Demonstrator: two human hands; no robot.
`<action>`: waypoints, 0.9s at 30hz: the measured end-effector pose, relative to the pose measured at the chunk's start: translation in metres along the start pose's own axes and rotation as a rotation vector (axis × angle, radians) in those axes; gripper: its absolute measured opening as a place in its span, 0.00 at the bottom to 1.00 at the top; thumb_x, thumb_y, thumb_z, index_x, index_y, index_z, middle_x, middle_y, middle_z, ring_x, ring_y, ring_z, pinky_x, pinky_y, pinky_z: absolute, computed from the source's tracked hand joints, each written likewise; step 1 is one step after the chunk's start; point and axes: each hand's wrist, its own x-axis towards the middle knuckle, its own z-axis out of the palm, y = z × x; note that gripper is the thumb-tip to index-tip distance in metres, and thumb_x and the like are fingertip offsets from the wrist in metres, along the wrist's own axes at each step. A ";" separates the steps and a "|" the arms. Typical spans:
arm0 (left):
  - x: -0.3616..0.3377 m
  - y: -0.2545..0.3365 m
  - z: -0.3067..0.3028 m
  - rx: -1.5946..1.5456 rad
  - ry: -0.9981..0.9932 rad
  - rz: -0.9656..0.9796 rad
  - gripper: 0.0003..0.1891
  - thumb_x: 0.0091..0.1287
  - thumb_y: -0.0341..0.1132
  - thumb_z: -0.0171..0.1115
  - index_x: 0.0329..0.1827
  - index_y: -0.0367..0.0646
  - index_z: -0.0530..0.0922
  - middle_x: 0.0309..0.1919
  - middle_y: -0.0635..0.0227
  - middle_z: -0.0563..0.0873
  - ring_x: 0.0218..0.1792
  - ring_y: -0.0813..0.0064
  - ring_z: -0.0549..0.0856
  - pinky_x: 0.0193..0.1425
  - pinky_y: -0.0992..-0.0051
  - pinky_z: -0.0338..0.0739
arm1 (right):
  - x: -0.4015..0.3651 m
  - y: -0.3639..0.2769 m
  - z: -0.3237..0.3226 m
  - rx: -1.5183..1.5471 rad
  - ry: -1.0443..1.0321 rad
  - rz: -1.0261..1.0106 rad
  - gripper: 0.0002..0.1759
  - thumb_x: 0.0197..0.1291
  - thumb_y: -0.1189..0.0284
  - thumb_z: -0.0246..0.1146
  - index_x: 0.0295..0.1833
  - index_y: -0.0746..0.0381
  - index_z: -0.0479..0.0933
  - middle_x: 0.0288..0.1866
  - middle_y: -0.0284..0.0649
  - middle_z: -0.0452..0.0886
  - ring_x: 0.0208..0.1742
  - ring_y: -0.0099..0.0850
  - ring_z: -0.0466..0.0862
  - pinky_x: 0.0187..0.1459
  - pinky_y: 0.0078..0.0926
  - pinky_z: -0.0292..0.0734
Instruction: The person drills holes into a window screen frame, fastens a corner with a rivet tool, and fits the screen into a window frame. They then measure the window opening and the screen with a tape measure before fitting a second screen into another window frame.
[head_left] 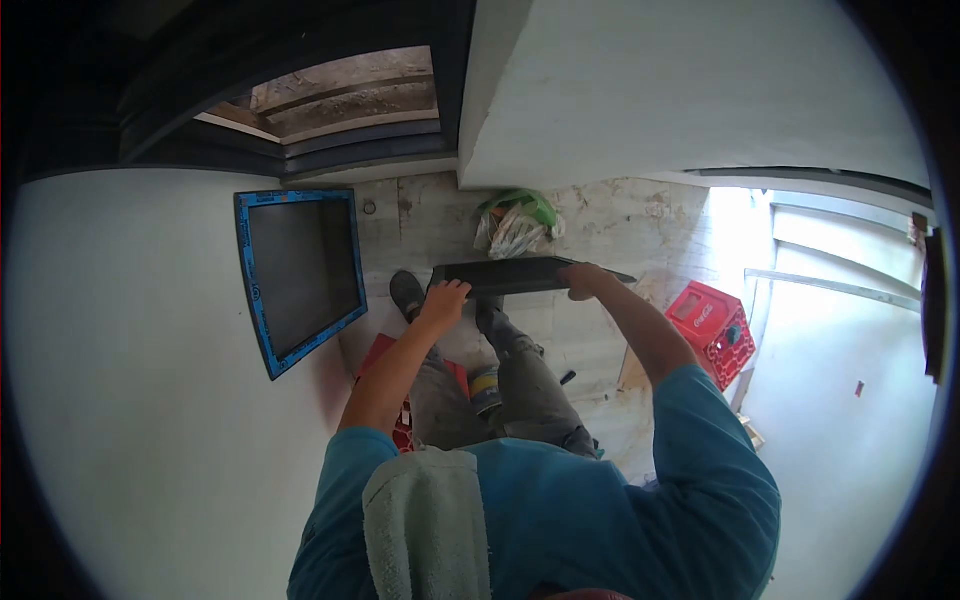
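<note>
Between my two hands is a long dark panel [515, 275] with slanted ends, held level across my body above the floor. My left hand [447, 299] grips it near its left end, with the fingers over the edge. Toward the right, my right hand [586, 281] is closed on the panel a little short of its pointed end. What the panel belongs to cannot be made out from this angle. To the left, a frame [252, 280] edged in blue printed film, with dark mesh-like filling, stands against the white wall.
Beyond the panel lies a green and clear plastic bag [520, 222]. Red crates stand at right [712, 325] and by my left leg [377, 352]. A tin [485, 388] sits between my legs. A dark-framed window [455, 90] opens at upper left.
</note>
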 end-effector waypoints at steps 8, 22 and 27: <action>-0.043 0.062 -0.143 -0.012 0.315 0.228 0.17 0.54 0.27 0.62 0.48 0.40 0.77 0.40 0.63 0.83 0.40 0.64 0.81 0.42 0.66 0.75 | -0.130 -0.040 -0.048 0.128 0.524 -0.047 0.18 0.41 0.79 0.57 0.43 0.59 0.73 0.39 0.43 0.76 0.47 0.45 0.76 0.48 0.43 0.73; 0.080 0.006 -0.123 0.232 0.478 0.068 0.12 0.60 0.27 0.59 0.48 0.44 0.78 0.41 0.63 0.81 0.48 0.59 0.76 0.56 0.58 0.67 | -0.032 0.001 -0.082 -0.104 0.922 0.142 0.25 0.44 0.78 0.59 0.53 0.57 0.70 0.50 0.46 0.74 0.58 0.45 0.71 0.60 0.46 0.63; 0.113 0.001 -0.141 0.236 0.534 0.070 0.15 0.60 0.29 0.60 0.51 0.45 0.76 0.49 0.57 0.76 0.54 0.55 0.73 0.61 0.54 0.65 | -0.017 -0.005 -0.104 -0.153 1.135 0.128 0.28 0.46 0.76 0.61 0.58 0.58 0.68 0.58 0.49 0.68 0.62 0.49 0.66 0.62 0.49 0.60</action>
